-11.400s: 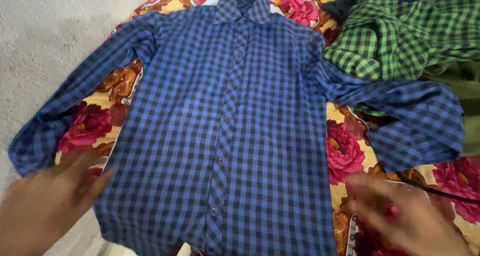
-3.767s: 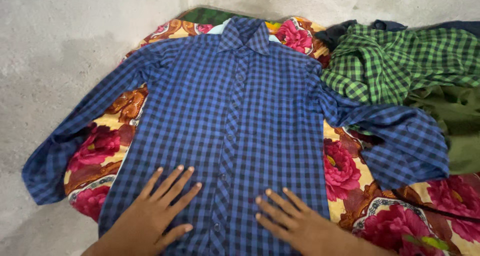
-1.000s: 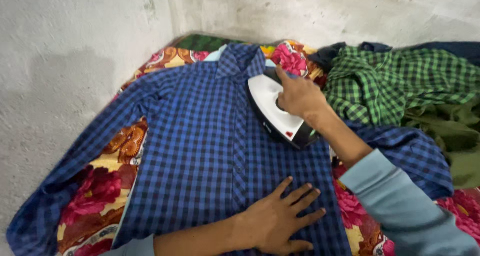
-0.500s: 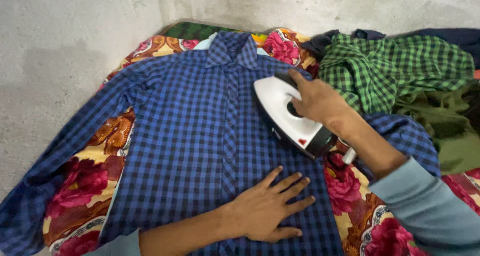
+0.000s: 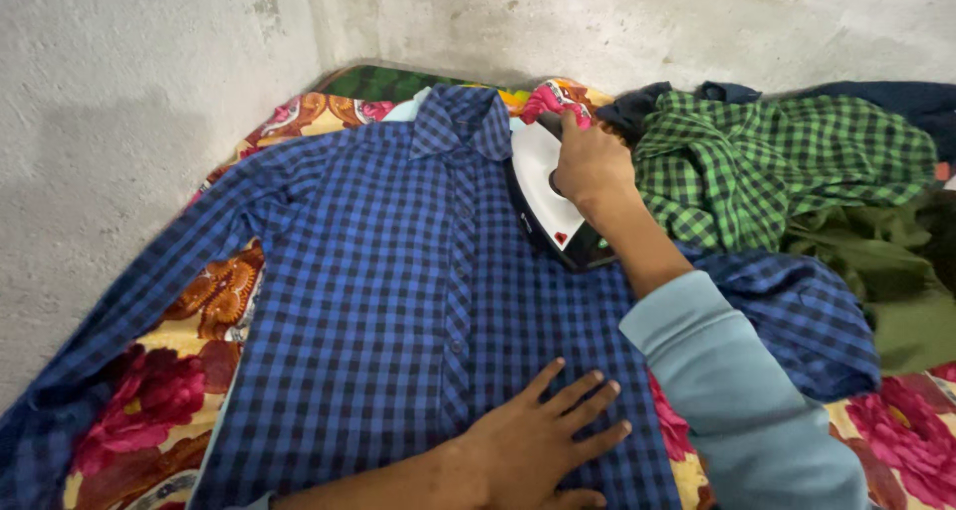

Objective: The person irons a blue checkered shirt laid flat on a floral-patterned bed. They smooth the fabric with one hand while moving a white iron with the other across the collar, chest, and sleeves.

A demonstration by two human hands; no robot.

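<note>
Right hand (image 5: 590,166) clamped on white iron (image 5: 546,196), upper centre of frame, nose toward collar, long axis running up-frame. Iron on blue checked shirt (image 5: 388,301). Left hand (image 5: 538,440) flat, fingers spread, lower centre. Green checked shirt (image 5: 777,166) upper right.

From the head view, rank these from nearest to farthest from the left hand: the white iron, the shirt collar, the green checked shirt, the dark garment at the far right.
Measured from the left hand, flat on the blue shirt's lower front:
1. White iron, ahead, under the right hand.
2. Shirt collar, beyond it, at the top.
3. Green checked shirt, ahead to the right.
4. Dark garment, far right corner.
</note>
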